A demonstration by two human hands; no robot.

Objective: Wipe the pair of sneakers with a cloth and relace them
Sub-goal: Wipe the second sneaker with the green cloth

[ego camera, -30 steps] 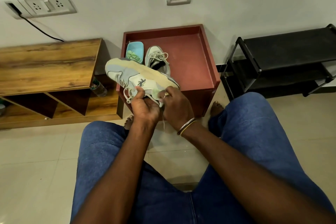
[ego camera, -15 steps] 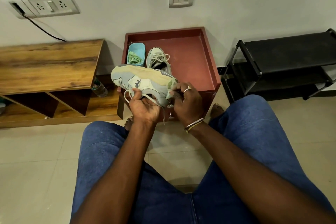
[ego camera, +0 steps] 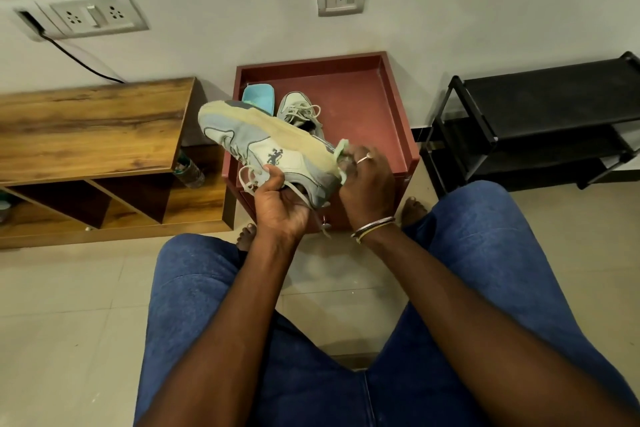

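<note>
Rotated since the earlier frames, the held sneaker now lies tilted, sole uppermost, in the air over the red desk. The green cloth sits at its heel, no longer on its flank. The right hand pinches the cloth there. The left hand grips the collar, loose laces dangling. Step in hand: wiping (relacing not yet begun). The next move likely calls for turning an unwiped face toward the cloth. The second sneaker rests on the desk beside a blue tub.
</note>
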